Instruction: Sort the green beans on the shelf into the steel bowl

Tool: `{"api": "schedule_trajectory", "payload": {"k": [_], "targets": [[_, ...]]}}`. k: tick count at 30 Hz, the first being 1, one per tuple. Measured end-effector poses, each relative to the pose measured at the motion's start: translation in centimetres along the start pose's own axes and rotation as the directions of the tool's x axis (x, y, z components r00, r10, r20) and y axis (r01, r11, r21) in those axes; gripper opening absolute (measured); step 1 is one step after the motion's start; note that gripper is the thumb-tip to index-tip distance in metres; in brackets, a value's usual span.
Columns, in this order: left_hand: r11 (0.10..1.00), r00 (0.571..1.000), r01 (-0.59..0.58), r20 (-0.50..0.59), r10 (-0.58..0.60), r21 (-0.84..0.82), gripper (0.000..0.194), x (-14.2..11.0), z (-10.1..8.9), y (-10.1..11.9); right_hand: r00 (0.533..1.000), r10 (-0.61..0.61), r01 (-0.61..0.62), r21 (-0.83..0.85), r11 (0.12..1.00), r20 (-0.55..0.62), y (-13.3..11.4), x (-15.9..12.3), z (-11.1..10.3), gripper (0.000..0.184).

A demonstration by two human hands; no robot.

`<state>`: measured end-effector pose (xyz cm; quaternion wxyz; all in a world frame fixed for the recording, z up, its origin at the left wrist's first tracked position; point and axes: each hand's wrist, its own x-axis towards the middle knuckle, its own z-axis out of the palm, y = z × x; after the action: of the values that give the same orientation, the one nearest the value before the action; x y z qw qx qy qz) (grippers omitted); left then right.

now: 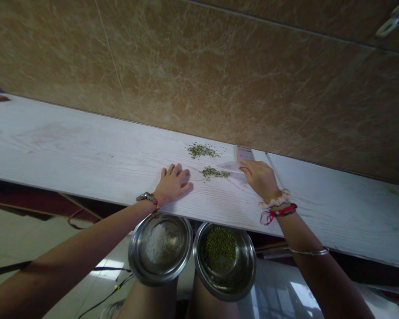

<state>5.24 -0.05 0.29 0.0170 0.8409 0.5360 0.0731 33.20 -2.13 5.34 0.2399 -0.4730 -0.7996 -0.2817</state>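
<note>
My left hand (pixel 174 184) lies palm down on the white wooden board, fingers spread, holding nothing. Just to its right is a small strip of green beans (pixel 214 172), like mung beans. Behind that strip, closer to the wall, a second scattered patch of green beans (pixel 201 150) lies. My right hand (pixel 261 177) is closed at the right end of the nearer strip, fingers pinched; what it grips, if anything, I cannot make out. Directly beyond its fingers lies a phone (pixel 245 153) with a lit screen, partly covered by the hand.
Two metal bowls rest on my legs below the board's front edge. The left bowl (pixel 133 259) holds white grains, the right bowl (pixel 251 270) green beans. A brown marbled wall (pixel 199 79) bounds the board (pixel 69 146) behind. A thin pale stick (pixel 274 169) lies by my right wrist.
</note>
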Motion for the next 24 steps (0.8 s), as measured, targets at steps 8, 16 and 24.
{"api": "schedule_trajectory", "payload": {"k": [8,16,24], "targets": [[1.0,1.0,-0.015,-0.006,0.015,0.017,0.049,0.0,-0.1,0.1,0.993,-0.12,0.12,0.02,0.993,0.01,-2.5,1.0,2.4,0.021],[1.0,0.999,-0.015,-0.039,0.016,0.003,0.046,0.0,0.2,-0.1,0.971,-0.237,0.238,0.068,0.969,-0.019,-3.7,-1.5,1.2,0.02],[1.0,1.0,-0.009,-0.02,0.008,-0.014,0.048,0.0,0.1,-0.1,0.932,-0.36,0.36,0.003,0.933,-0.045,-4.8,-4.1,-1.6,0.023]]}}
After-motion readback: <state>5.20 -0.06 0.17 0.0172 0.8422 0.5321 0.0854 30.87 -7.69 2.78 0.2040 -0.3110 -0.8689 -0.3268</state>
